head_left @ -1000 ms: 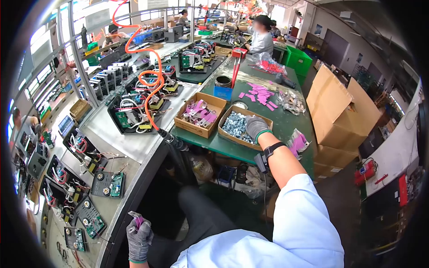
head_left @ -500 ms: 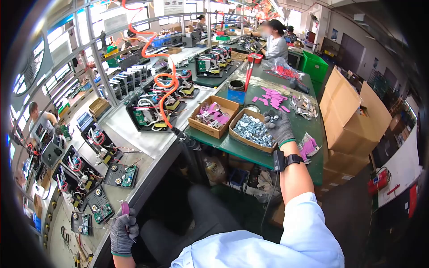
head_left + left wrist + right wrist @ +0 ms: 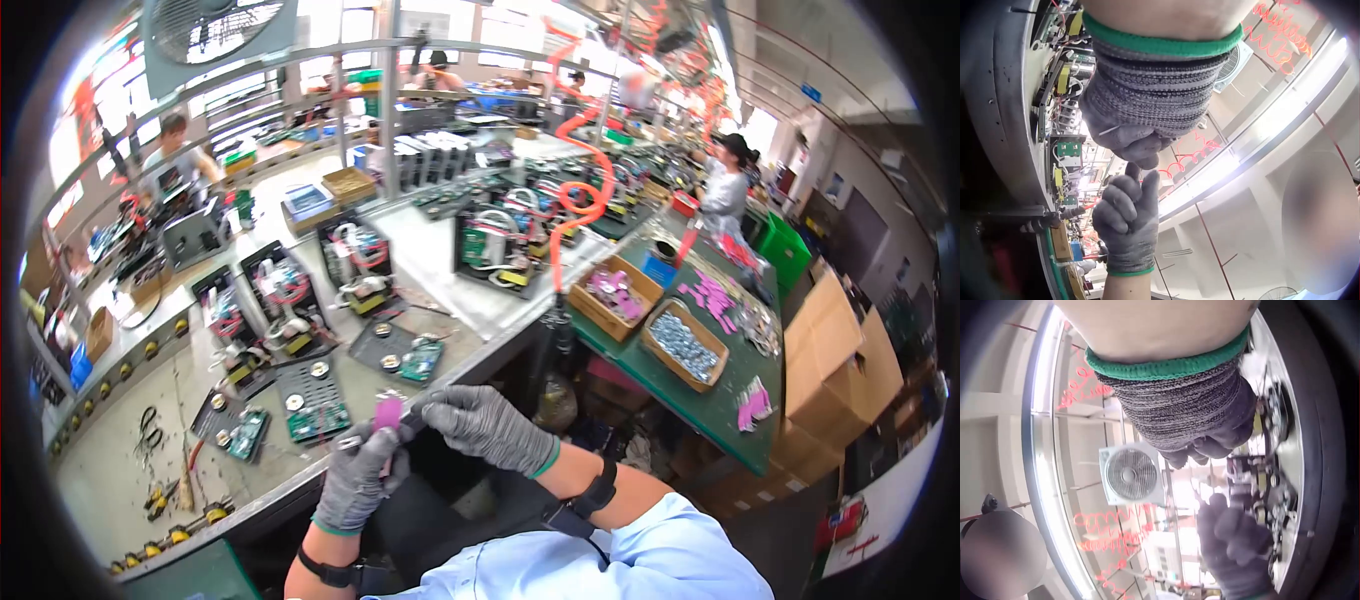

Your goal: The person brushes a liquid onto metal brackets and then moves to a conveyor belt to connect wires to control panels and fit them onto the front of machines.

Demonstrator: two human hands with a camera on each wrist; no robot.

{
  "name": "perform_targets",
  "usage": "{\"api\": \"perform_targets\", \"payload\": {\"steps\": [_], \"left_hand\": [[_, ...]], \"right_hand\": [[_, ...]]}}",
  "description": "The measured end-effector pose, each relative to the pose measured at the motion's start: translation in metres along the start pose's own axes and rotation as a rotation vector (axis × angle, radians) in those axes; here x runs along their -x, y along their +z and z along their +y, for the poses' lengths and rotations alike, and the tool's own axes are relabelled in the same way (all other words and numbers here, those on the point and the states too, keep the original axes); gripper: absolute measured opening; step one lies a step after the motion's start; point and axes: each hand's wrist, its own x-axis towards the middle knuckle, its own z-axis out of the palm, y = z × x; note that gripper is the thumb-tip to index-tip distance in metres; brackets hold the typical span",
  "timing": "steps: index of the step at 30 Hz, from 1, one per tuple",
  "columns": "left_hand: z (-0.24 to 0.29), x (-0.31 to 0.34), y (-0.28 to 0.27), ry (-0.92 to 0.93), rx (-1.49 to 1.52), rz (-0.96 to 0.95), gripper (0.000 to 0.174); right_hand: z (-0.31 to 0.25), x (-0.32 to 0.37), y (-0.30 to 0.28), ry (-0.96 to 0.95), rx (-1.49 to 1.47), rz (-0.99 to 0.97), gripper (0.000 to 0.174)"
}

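Observation:
Gripped in the gloved left hand [image 3: 358, 482] is a small purple piece [image 3: 388, 412], standing up above the fingers in the head view. The gloved right hand [image 3: 490, 430] is just to its right, fingers bent and fingertips close to the piece; whether they touch it or pinch something small is unclear. In the left wrist view a thin light strip [image 3: 1110, 130] shows at the left hand [image 3: 1147, 94], with the right hand [image 3: 1125, 222] facing it. The right wrist view has the right hand [image 3: 1179, 419] above the left [image 3: 1232, 544], their held surfaces hidden.
Circuit boards on black plates [image 3: 312, 400] and wired units [image 3: 280, 295] occupy the bench to the left. On the green table [image 3: 640, 375] are a box of purple pieces [image 3: 615, 300], a box of metal hardware [image 3: 685, 345] and loose purple pieces. An orange coiled hose [image 3: 580, 195] hangs ahead.
The right hand has left the hardware box and come beside the left hand. The left hand, still gripping the purple piece, has risen. The head view has swung left.

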Motion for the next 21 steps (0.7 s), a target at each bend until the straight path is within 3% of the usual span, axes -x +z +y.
{"api": "perform_targets", "payload": {"steps": [4, 7, 9, 12, 16, 21], "left_hand": [[0.009, 0.020, -0.031, -0.056, 0.044, -0.043, 0.031], [0.017, 0.033, -0.050, -0.077, 0.001, -0.047, 0.029], [0.017, 0.038, -0.056, -0.092, -0.006, -0.021, 0.029], [0.008, 0.035, -0.062, -0.116, -0.076, -0.028, 0.031], [-0.003, 0.029, -0.057, -0.062, -0.008, 0.167, 0.029], [-0.004, 0.007, -0.048, 0.022, 0.066, 0.390, 0.033]], "right_hand": [[0.016, -0.020, 0.062, -0.002, 0.043, 0.040, 0.032], [0.028, -0.028, 0.078, -0.011, 0.066, -0.013, 0.028], [0.041, -0.034, 0.083, -0.144, 0.172, 0.067, 0.026], [0.045, -0.040, 0.087, -0.132, 0.111, 0.098, 0.024], [0.055, -0.057, 0.077, -0.238, 0.113, 0.089, 0.025], [0.056, -0.086, 0.054, -0.175, -0.014, 0.078, 0.024]]}}
